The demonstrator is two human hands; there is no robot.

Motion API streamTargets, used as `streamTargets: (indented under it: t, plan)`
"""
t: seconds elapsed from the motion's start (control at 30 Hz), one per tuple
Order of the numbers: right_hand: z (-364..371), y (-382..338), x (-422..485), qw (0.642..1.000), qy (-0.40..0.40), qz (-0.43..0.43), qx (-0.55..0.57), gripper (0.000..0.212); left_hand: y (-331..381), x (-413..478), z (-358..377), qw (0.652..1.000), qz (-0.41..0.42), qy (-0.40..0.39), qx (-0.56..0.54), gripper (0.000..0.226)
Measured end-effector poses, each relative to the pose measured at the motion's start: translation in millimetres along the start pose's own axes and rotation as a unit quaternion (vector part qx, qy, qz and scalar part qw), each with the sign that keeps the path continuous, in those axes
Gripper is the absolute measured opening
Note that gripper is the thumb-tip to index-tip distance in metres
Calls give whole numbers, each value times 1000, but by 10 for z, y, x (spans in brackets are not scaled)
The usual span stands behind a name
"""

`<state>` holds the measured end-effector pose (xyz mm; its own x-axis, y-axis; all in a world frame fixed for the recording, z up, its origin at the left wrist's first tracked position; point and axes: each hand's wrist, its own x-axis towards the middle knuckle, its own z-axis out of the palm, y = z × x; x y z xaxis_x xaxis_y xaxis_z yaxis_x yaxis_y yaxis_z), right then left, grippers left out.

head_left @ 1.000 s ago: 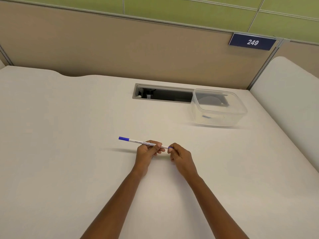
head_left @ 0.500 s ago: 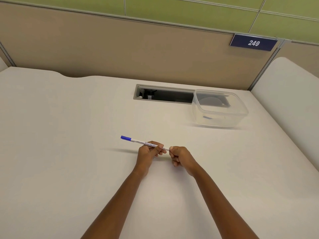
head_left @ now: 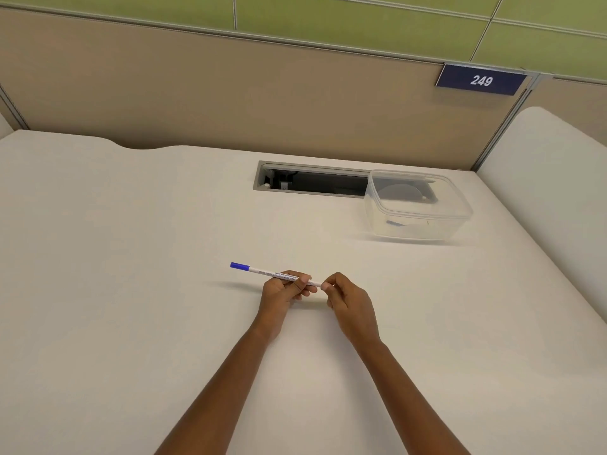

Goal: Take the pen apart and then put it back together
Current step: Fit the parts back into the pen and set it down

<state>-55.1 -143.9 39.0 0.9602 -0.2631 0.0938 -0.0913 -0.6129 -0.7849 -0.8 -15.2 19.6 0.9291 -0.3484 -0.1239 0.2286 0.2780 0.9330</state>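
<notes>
A white pen [head_left: 262, 270] with a blue end on its left and small printed text along the barrel is held just above the white desk. My left hand [head_left: 283, 290] grips the barrel near its right half, fingers curled round it. My right hand [head_left: 345, 297] pinches the pen's right tip between thumb and fingers. That tip is hidden by the fingertips. The two hands are almost touching.
A clear plastic container [head_left: 417, 208] stands at the back right of the desk [head_left: 131, 257], partly over an open cable slot [head_left: 312, 180]. A tan partition with a "249" sign [head_left: 481, 81] rises behind. Another white surface [head_left: 551, 178] lies to the right.
The hands and pen have stayed in nearly the same place. My right hand's fingers have shifted slightly on the pen's right tip.
</notes>
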Motion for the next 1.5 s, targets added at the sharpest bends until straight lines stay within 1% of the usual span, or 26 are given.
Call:
streamTargets:
  t: [0.17, 0.37, 0.43, 0.53, 0.6, 0.63, 0.67, 0.73, 0.8, 0.87, 0.97, 1.1, 1.17, 1.23, 1.33, 1.43, 1.5]
  plan:
    - [-6, -62, 77, 1000, -25, 11, 0, 24, 16, 15, -24, 1000, -7, -5, -15, 14]
    - [-12, -88, 139, 991, -58, 86, 89, 42, 14, 21, -27, 1000, -7, -13, -12, 15]
    - [-24, -100, 162, 979, -83, 131, 135, 44, 22, 17, -20, 1000, -6, -15, 1, 15]
    - [-79, -162, 180, 937, -149, 234, 214, 40, 31, 15, -9, 1000, -5, -20, 16, 14]
    - [-113, -197, 176, 924, -176, 253, 229, 40, 26, 10, -5, 1000, -4, -15, 6, 14]
    - [-118, -212, 173, 927, -174, 244, 225, 40, 22, 9, -6, 1000, -4, -9, -3, 13]
    - [-117, -223, 163, 939, -161, 222, 208, 40, 18, 9, -7, 1000, -3, -4, -12, 12]
    - [-98, -216, 127, 974, -118, 145, 124, 34, 14, 14, -8, 1000, -4, 4, -22, 11]
    - [-73, -182, 87, 995, -73, 66, 26, 19, 11, 20, -8, 1000, -4, 10, -29, 11]
    - [-50, -142, 64, 998, -45, 13, -31, 11, 12, 20, -4, 999, -4, 13, -35, 12]
    - [-52, -121, 57, 994, -28, -29, -98, 16, 11, 21, 2, 999, -7, 20, -42, 13]
    - [-59, -57, 40, 982, -14, -81, -171, 18, 2, 30, -13, 1000, -4, 13, -22, 14]
    - [-56, -53, 42, 986, -19, -71, -153, 17, -4, 32, -22, 1000, -3, 6, -19, 14]
    - [-54, -81, 58, 996, -38, -23, -75, 16, -8, 35, -31, 1000, -5, 4, -26, 14]
    - [-52, -137, 98, 997, -65, 33, 20, 21, -16, 43, -38, 999, -11, 11, -47, 15]
    - [-80, -180, 141, 993, -84, 56, 54, 32, -22, 48, -41, 999, -13, 13, -50, 15]
    - [-94, -181, 166, 990, -99, 73, 68, 36, -24, 47, -44, 999, -11, 11, -46, 15]
